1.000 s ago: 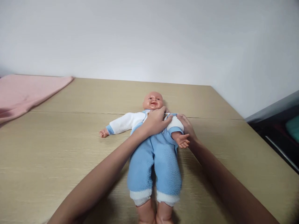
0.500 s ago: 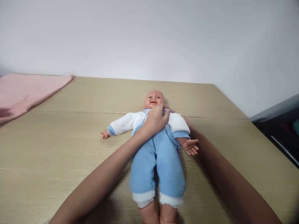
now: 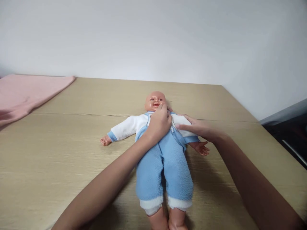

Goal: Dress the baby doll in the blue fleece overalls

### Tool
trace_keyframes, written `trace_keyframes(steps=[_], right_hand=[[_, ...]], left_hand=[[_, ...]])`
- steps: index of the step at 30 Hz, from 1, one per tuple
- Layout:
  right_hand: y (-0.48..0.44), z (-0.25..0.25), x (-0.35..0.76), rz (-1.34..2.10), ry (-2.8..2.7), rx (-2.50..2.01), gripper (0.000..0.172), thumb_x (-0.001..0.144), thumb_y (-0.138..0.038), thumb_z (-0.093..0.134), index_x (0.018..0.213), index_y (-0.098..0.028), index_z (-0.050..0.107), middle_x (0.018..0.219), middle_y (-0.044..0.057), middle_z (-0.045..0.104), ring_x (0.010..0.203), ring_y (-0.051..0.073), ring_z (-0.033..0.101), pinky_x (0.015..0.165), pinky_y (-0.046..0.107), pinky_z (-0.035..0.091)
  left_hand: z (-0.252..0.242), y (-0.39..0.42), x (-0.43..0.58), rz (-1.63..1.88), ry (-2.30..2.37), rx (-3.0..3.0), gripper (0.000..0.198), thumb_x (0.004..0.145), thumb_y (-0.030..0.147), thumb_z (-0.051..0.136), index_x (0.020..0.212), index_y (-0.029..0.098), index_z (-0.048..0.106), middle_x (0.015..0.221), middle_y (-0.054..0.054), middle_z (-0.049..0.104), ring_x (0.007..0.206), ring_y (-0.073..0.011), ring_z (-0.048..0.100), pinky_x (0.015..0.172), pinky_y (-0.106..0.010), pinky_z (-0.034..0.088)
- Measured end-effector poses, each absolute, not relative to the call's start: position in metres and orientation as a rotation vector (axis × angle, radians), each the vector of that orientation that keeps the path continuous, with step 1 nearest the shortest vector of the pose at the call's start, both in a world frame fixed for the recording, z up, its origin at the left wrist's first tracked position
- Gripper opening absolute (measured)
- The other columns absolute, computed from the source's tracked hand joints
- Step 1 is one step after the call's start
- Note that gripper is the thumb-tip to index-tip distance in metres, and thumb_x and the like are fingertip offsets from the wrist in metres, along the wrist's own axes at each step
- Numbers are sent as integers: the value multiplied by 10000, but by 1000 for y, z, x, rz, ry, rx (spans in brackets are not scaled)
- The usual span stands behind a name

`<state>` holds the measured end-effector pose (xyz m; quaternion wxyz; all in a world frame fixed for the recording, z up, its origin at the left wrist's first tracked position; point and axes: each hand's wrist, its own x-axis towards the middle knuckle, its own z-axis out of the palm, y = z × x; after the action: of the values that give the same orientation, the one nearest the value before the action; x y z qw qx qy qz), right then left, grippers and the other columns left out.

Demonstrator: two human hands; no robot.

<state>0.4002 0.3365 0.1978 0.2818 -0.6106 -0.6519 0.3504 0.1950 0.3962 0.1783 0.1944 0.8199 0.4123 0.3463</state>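
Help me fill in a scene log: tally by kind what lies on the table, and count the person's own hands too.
Doll: 1
Pink cloth: 1
Hands, left hand and right hand: 2
Total: 4

Can't see feet of doll [image 3: 177, 163], cut off at near edge. Can't see part of its front behind left hand [image 3: 160, 121], or of white sleeve behind right hand [image 3: 198, 127]. Can't judge either grip. Losing pink cloth [image 3: 31, 94] past left edge. Can't identify dark object [image 3: 283, 134], cut off at right.
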Motion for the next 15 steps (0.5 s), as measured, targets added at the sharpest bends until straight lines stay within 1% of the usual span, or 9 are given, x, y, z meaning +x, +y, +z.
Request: trace_keyframes(steps=[2, 3, 4, 6, 8, 9, 12, 14, 15], right_hand=[[326, 211, 413, 1016, -1927, -1691, 662, 894, -416, 836, 1517, -290, 651, 1237, 79, 839, 1006, 338, 787, 843, 431, 646], [323, 216, 422, 992, -2041, -1711, 739, 855, -353, 827, 1561, -297, 614, 1256, 68, 835, 995, 332, 787, 829, 416, 635], [321, 220, 430, 952, -2149, -1746, 748, 830, -318, 809, 1553, -296, 617, 1211, 60, 842, 934, 320, 784, 776, 399, 620], [321, 223, 446, 825, -2303, -1844, 635, 794, -285, 773, 1425, -278, 697, 1063, 51, 854, 807, 304, 763, 664, 375, 572], [326, 223, 457, 713, -2393, -1914, 478, 776, -293, 760, 1253, -268, 763, 999, 55, 856, 804, 322, 763, 650, 382, 554], [329, 221, 459, 682, -2418, -1918, 443, 772, -304, 756, 1213, -268, 775, 1027, 60, 862, 849, 339, 774, 682, 395, 565], [335, 213, 462, 650, -2456, -1875, 452, 805, -342, 728, 1245, -253, 783, 1161, 81, 857, 989, 378, 788, 819, 443, 599], [336, 205, 461, 517, -2505, -1858, 439, 823, -366, 720, 1226, -206, 786, 1196, 135, 832, 1053, 410, 776, 906, 490, 602], [334, 201, 460, 416, -2522, -1861, 442, 825, -372, 723, 1217, -177, 783, 1219, 171, 815, 1099, 434, 763, 952, 525, 598]], left_hand=[[178, 396, 193, 951, 1176, 2325, 239, 1033, 50, 473, 1153, 163, 646, 1233, -153, 762, 1156, -286, 709, 971, -407, 550], [178, 395, 192, 937, 1193, 2338, 250, 1034, 48, 460, 1161, 161, 643, 1240, -158, 756, 1162, -291, 704, 970, -414, 554], [178, 394, 191, 924, 1207, 2351, 261, 1036, 48, 449, 1172, 162, 641, 1250, -161, 750, 1172, -297, 699, 972, -420, 557], [178, 393, 189, 902, 1213, 2374, 268, 1044, 59, 438, 1189, 165, 638, 1270, -163, 739, 1185, -305, 693, 979, -433, 563], [177, 393, 189, 896, 1191, 2380, 264, 1058, 75, 437, 1211, 163, 632, 1268, -162, 737, 1176, -307, 694, 982, -441, 568], [177, 393, 189, 900, 1179, 2371, 257, 1066, 85, 439, 1223, 162, 627, 1260, -160, 742, 1169, -306, 696, 987, -443, 569], [178, 390, 187, 940, 1153, 2345, 206, 1093, 150, 485, 1254, 171, 611, 1242, -153, 752, 1181, -309, 694, 1032, -459, 562], [180, 386, 181, 991, 1173, 2373, 181, 1107, 250, 550, 1255, 177, 624, 1287, -167, 733, 1266, -340, 657, 1120, -507, 525], [181, 383, 176, 1017, 1193, 2389, 209, 1111, 306, 574, 1264, 178, 636, 1330, -176, 715, 1314, -358, 626, 1164, -537, 494]])
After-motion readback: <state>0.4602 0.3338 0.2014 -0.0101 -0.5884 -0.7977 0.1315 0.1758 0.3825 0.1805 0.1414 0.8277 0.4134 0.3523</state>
